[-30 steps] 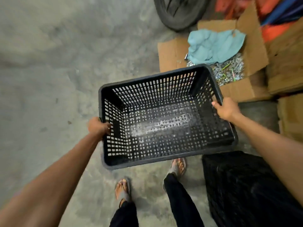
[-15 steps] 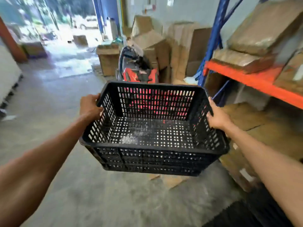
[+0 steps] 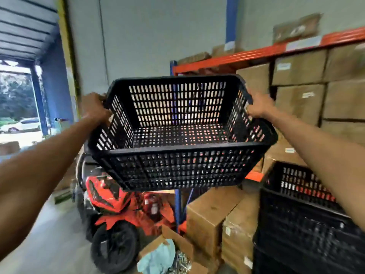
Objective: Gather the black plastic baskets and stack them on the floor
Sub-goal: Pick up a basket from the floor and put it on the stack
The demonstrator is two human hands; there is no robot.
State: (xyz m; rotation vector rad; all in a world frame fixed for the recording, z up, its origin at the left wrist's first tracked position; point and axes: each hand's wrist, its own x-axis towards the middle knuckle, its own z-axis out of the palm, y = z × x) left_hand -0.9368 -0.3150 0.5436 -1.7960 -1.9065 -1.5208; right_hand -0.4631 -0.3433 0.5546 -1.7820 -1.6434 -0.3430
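Basket [image 3: 180,135] higher, both grips [image 3: 94,107] [image 3: 258,106] round rim [image 3: 177,149]

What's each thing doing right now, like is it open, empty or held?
Black slotted plastic basket: empty, held up, tilted.
Left hand: grips the basket's left rim.
Right hand: grips its right rim.
Stack of black plastic baskets: nested, not held.
Brown cardboard floor box: open, pale blue cloth inside.

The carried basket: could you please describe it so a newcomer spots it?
Find the orange rack. Before it, the left hand and right hand grip a black basket by its ends. Unlike the stacked baskets at right, it is airborne.
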